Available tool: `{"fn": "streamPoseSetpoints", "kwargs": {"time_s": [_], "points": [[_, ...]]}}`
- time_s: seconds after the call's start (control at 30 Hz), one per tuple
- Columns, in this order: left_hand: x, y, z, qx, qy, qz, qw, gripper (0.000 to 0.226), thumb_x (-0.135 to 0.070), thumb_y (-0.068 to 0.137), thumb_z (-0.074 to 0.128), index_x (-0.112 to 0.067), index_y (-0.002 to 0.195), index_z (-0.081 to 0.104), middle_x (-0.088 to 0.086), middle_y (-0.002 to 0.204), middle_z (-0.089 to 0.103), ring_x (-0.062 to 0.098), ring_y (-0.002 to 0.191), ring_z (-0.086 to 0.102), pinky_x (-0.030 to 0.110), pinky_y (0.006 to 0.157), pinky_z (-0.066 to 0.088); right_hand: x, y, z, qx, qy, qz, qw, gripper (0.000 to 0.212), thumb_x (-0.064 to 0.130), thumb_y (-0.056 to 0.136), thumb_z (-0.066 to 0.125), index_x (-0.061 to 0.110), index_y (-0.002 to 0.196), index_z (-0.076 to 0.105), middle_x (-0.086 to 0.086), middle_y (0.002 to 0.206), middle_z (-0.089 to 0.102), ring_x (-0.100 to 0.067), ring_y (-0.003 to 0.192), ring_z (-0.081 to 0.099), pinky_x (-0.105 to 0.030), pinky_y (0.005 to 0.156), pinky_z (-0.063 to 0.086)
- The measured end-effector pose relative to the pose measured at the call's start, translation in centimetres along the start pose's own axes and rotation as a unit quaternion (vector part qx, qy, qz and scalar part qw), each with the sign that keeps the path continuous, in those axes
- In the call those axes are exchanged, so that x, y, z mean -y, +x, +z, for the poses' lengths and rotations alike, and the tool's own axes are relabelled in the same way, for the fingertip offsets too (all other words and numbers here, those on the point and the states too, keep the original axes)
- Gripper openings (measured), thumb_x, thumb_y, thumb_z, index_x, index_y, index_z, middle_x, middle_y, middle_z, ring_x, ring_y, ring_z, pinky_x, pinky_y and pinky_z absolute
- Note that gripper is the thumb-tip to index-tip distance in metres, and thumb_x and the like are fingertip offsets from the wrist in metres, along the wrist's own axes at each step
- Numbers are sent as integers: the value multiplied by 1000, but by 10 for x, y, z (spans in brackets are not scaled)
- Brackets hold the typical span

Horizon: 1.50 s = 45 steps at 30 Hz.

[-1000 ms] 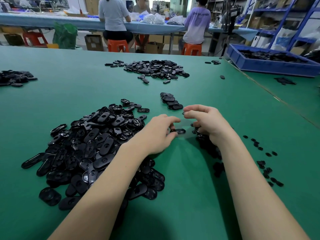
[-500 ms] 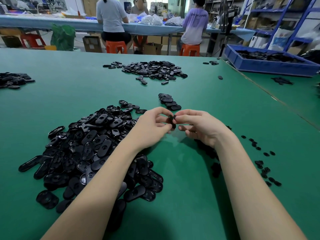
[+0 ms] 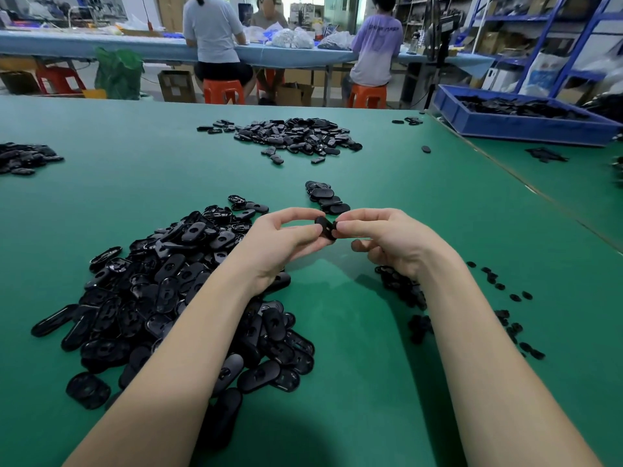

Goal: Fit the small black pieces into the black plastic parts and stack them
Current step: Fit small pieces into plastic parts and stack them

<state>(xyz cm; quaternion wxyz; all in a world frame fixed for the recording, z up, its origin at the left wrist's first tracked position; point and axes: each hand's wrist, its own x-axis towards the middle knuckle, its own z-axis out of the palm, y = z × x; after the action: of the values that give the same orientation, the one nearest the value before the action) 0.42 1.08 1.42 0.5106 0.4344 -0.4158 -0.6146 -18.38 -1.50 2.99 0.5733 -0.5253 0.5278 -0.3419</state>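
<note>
Above the green table (image 3: 387, 183), the left hand (image 3: 279, 244) and right hand (image 3: 391, 241) both pinch one black plastic part (image 3: 325, 228) between curled fingertips. It is raised just short of the small stack (image 3: 327, 197), right of the big pile (image 3: 175, 291).

Single head-worn wide-angle view, looking forward and down along both forearms. The green counter (image 3: 387, 382) fills the near and middle field at close range; seated people at a far blue table (image 3: 101, 45) occupy the top edge.
</note>
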Motion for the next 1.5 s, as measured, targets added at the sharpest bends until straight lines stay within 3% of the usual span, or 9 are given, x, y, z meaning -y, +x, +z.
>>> {"fn": "streamPoseSetpoints", "kwargs": {"time_s": [0.17,0.43,0.7,0.8,1.0,1.17,1.37,1.5], "points": [[0,-1,1,-20,77,-2,997,15,-1,91,68,-11,102,71,13,90,77,15,79,74,17,64,56,1,0,4,-36,-79,-4,996,12,21,84,81,27,73,80,1,85,75,-11,63,44,-21,47,26],[-2,-3,1,-1,101,19,995,18,2,90,68,-7,105,70,16,95,77,17,84,74,18,70,57,2,0,6,-75,-135,-29,988,11,30,73,88,29,72,77,-3,77,54,-22,79,37,-27,52,25],[-2,-4,0,-8,149,31,988,18,4,91,64,-5,106,68,16,93,77,16,84,73,20,72,59,5,0,9,-91,-214,-69,970,21,44,74,87,30,84,75,7,72,65,-1,46,44,-26,56,33],[-3,-4,-1,-23,123,23,992,19,4,92,62,-7,107,66,13,91,77,15,83,74,19,68,58,1,2,10,-102,-217,-75,968,24,51,74,86,31,84,77,11,76,71,3,46,48,-24,56,35],[-4,-3,-2,-44,160,14,986,17,-2,87,70,-15,97,70,6,84,77,14,76,71,21,68,58,-9,-1,13,-55,-110,-76,990,22,43,77,87,24,82,76,12,71,72,-6,55,40,-13,45,32],[-1,-1,-1,-65,132,9,989,17,8,85,68,-8,91,67,12,77,73,19,72,67,23,76,60,-6,2,12,-45,-133,-83,987,13,29,78,87,20,80,78,6,62,55,-4,48,39,-11,43,28],[1,-1,1,-82,172,12,982,18,4,84,72,-10,94,67,12,82,74,21,75,66,31,87,56,-7,9,17,-95,-189,-87,973,13,28,76,85,21,73,75,17,50,55,2,42,45,-9,40,29],[3,-1,2,-97,199,20,975,18,3,84,72,-12,92,67,10,80,72,20,71,62,29,79,53,-13,12,22,-94,-184,-95,974,11,26,79,82,22,75,74,16,53,57,1,48,48,-13,50,37]]}}
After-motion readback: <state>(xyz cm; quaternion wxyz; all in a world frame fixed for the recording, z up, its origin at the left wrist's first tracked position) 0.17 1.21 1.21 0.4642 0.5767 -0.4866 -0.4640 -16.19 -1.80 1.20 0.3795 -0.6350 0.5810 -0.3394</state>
